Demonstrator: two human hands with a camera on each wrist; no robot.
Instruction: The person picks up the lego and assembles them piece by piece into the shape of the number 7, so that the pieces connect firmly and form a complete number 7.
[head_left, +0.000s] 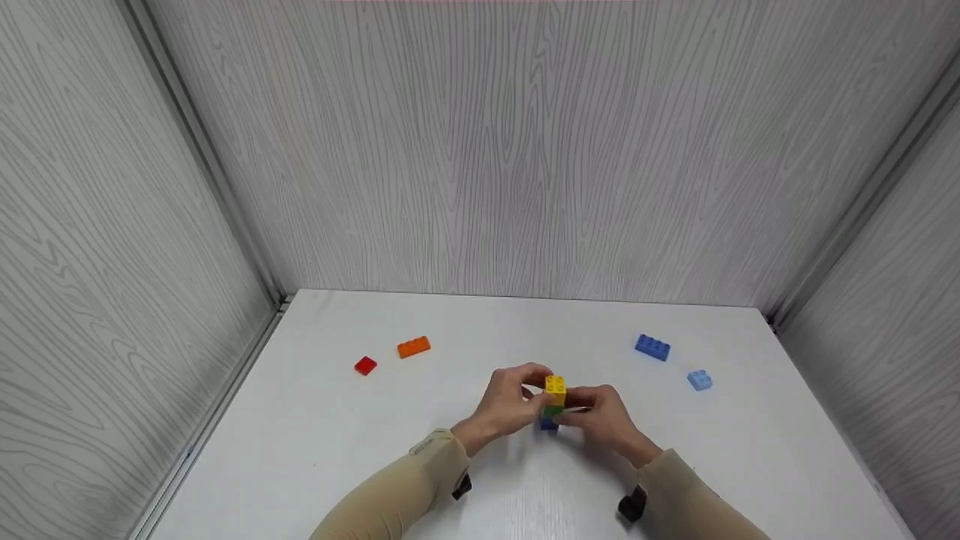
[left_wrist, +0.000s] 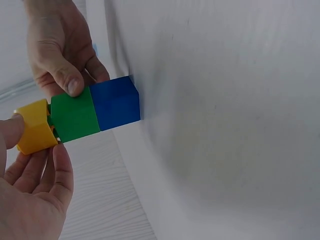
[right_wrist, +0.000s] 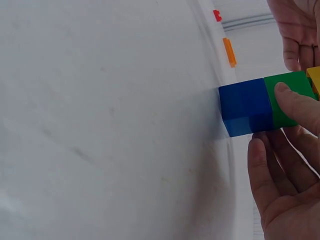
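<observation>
A stack of toy building bricks stands upright on the white table. Its bottom is a blue brick, with a green brick joined on top of it. Over the green one sits a yellow brick, slightly tilted, and a narrow gap with green studs shows between them in the left wrist view. My left hand pinches the yellow brick between thumb and fingers. From the other side my right hand grips the green brick, its thumb on one face; some fingers are hidden behind the stack.
Left of the stack lie an orange brick and a small red brick. Over to the right are a long blue brick and a light-blue brick. Grey wood-grain panels close off the back and both sides.
</observation>
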